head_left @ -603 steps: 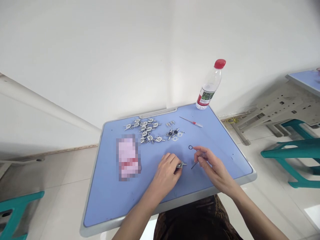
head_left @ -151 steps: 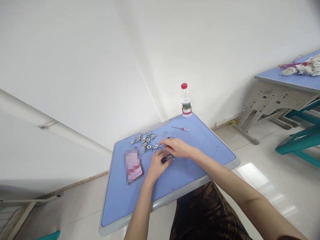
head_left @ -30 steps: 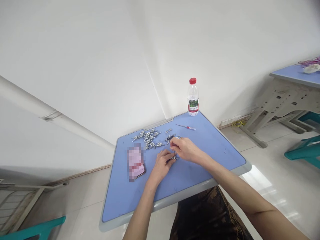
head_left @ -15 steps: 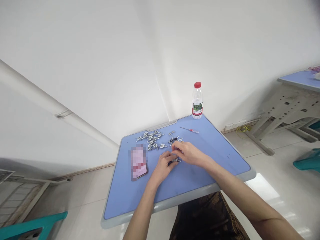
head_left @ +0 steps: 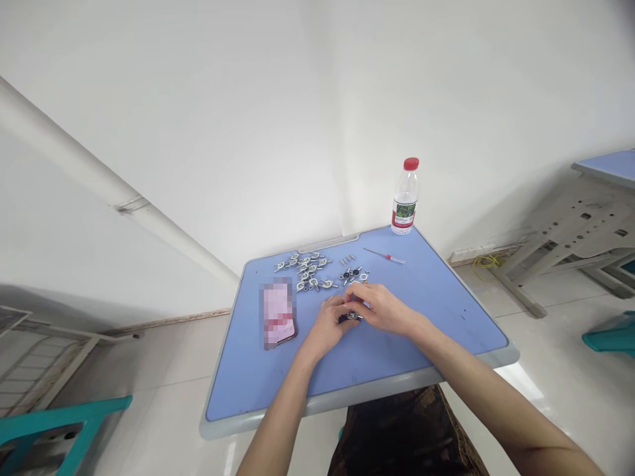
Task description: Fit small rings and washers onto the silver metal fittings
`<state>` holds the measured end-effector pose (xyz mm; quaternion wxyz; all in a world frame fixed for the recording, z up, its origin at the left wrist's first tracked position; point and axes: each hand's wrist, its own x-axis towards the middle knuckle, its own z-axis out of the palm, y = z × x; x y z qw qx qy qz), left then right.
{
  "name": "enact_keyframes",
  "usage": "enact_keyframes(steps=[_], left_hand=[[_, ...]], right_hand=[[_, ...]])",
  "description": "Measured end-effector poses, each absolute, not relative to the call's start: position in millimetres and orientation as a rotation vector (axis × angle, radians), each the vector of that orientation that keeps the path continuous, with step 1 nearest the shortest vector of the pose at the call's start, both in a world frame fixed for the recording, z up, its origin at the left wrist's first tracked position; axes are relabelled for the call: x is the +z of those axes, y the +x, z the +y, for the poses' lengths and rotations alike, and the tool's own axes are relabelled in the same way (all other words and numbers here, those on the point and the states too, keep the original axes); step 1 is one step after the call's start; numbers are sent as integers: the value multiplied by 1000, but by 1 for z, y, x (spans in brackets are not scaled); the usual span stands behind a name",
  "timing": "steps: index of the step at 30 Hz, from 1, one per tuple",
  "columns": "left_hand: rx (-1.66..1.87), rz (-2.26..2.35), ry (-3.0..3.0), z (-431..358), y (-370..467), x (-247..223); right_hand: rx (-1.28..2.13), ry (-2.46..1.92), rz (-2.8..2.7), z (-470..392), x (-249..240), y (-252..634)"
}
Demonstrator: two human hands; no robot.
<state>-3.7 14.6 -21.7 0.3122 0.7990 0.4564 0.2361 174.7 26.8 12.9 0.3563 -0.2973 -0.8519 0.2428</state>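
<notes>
My left hand (head_left: 329, 324) rests low over the table, its fingers closed on a small silver metal fitting (head_left: 354, 316). Close against it is my right hand (head_left: 384, 308), thumb and fingertips pinched together just above that fitting; what they hold, if anything, is too small to make out. Just beyond the fingers lie metal pieces with black round parts (head_left: 351, 274). A heap of similar silver metal fittings (head_left: 306, 267) spreads out to the far left. Several small metal pins (head_left: 348, 259) lie behind the black parts.
A screwdriver (head_left: 385, 256) with a clear and red handle lies at the back right of the blue table (head_left: 397, 357). Behind it stands a red-capped water bottle (head_left: 405, 210). A phone (head_left: 285, 329), partly blurred, lies left of my hands. The white wall (head_left: 238, 132) borders the far edge.
The view has shifted slightly, so the bottle and screwdriver appear farther right. My hands stay together at the fitting, with the right fingers now lower and nearer the left hand.
</notes>
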Motion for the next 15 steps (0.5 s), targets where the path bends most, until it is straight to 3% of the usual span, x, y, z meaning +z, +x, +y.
enact_keyframes(steps=[15], left_hand=[[737, 1149, 2035, 14, -1, -22]], right_hand=[[537, -705, -2289, 30, 0, 168]])
